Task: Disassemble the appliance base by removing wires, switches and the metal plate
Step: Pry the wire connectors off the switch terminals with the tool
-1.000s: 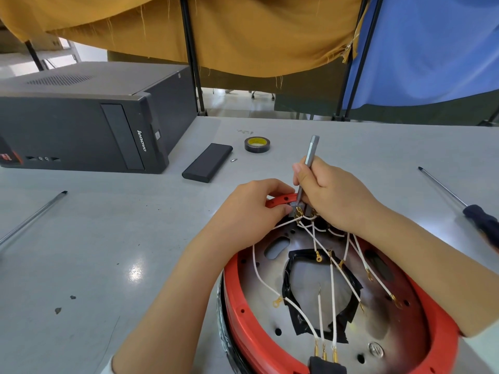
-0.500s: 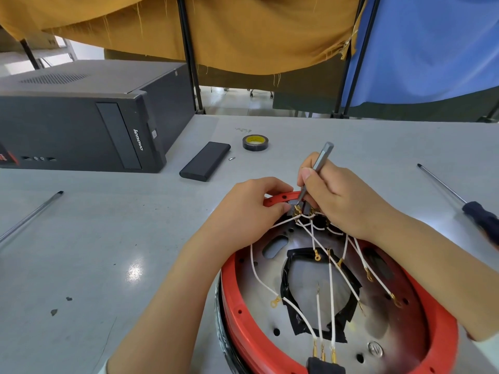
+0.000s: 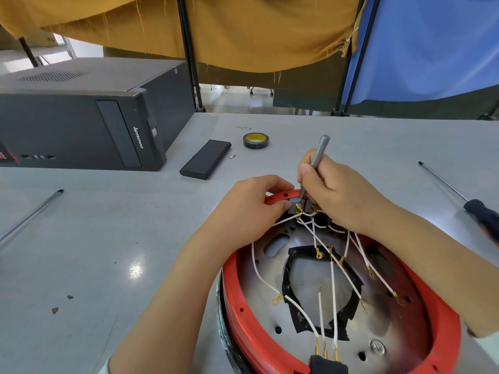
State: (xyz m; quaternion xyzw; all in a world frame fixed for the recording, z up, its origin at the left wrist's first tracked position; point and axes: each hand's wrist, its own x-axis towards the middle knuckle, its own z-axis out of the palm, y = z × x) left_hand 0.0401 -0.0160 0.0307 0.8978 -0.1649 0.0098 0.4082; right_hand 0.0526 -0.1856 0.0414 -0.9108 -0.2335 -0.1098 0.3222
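Observation:
The round red appliance base [image 3: 442,327] lies open side up on the grey table, with a shiny metal plate [image 3: 256,300] inside it. Several white wires [image 3: 333,292] with brass terminals fan out from a black switch block [image 3: 295,207] at the far rim. My left hand [image 3: 253,206] pinches that block and the rim from the left. My right hand [image 3: 340,195] grips a thin grey screwdriver [image 3: 318,155], its tip down on the brass terminals of the block. A black connector [image 3: 328,364] holds three wire ends at the near rim.
A black computer tower [image 3: 81,117] lies at the back left. Near it sit a black flat case [image 3: 206,163], a small screw [image 3: 232,157] and a roll of black tape [image 3: 256,140]. A long screwdriver [image 3: 459,195] lies at the right, a metal rod [image 3: 32,211] at the left.
My right hand has tilted the grey screwdriver so that its top leans further to the right. My left hand stays on the switch block.

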